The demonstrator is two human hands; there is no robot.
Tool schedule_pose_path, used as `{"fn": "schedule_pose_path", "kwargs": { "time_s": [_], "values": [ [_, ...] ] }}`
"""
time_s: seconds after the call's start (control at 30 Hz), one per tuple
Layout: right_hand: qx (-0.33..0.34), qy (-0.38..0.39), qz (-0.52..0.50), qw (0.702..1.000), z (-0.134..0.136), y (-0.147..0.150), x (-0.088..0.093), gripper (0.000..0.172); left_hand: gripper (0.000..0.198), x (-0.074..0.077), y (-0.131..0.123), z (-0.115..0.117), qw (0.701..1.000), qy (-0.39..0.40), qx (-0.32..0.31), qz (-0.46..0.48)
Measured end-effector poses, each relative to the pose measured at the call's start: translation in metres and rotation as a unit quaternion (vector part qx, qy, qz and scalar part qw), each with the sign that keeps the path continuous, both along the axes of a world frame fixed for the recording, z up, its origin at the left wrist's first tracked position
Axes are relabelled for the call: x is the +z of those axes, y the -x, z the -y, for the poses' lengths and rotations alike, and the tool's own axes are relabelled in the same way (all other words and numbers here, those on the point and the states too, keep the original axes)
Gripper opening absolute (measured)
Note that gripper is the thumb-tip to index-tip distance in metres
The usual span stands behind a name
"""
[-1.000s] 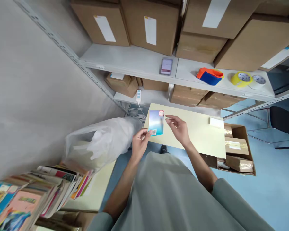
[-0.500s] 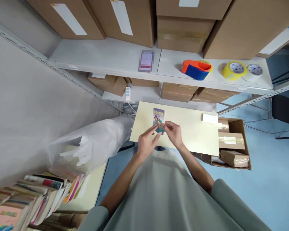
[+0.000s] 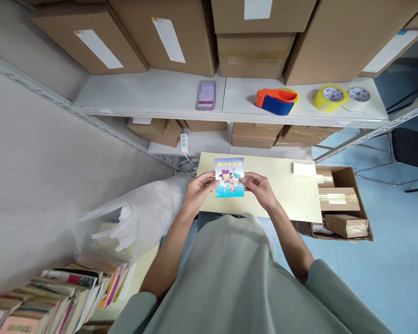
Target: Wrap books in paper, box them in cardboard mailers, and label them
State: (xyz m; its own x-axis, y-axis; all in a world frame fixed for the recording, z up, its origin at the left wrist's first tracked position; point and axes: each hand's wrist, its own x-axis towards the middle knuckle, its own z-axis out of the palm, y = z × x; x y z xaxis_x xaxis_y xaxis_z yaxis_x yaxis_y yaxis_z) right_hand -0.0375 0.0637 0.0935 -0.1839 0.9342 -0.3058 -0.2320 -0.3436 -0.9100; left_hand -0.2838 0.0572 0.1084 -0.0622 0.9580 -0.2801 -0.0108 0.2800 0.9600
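Note:
A small blue book (image 3: 230,178) with cartoon figures and yellow lettering on its cover is held up over the pale yellow table (image 3: 282,199), its front facing me. My left hand (image 3: 199,189) is closed on the book's left edge, thumb in front. On the opposite edge, my right hand (image 3: 260,188) pinches the cover with the thumb, fingers behind. The fingertips at the back are hidden by the book. A small white block (image 3: 303,169) lies on the table, to the right of my right hand.
An orange and blue tape dispenser (image 3: 277,102) and a yellow tape roll (image 3: 330,97) sit on the grey shelf (image 3: 132,93) under cardboard boxes (image 3: 181,37). An open carton (image 3: 364,204) stands right; a plastic bag (image 3: 142,208) and many stacked books (image 3: 55,297) are left.
The book has turned from a slanted, partly covered position to face me squarely. My hands have moved apart to its two side edges, and the view has shifted slightly.

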Motion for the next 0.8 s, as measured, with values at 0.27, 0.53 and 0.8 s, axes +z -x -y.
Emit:
{"fn": "schedule_pose_path", "kwargs": {
  "time_s": [0.27, 0.53, 0.8],
  "values": [
    [-0.017, -0.084, 0.037, 0.996, -0.003, 0.01, -0.002, 0.051, 0.042, 0.011, 0.013, 0.006, 0.996, -0.074, -0.028, -0.041],
    [-0.016, -0.168, 0.03, 0.985, -0.002, 0.019, 0.004, 0.03, 0.016, 0.019, 0.014, 0.01, 0.964, -0.228, -0.036, -0.13],
    [-0.012, -0.151, 0.069, 0.986, 0.0, 0.019, 0.002, 0.041, 0.025, 0.015, 0.015, 0.018, 0.974, -0.181, -0.007, -0.137]
  ]
}}
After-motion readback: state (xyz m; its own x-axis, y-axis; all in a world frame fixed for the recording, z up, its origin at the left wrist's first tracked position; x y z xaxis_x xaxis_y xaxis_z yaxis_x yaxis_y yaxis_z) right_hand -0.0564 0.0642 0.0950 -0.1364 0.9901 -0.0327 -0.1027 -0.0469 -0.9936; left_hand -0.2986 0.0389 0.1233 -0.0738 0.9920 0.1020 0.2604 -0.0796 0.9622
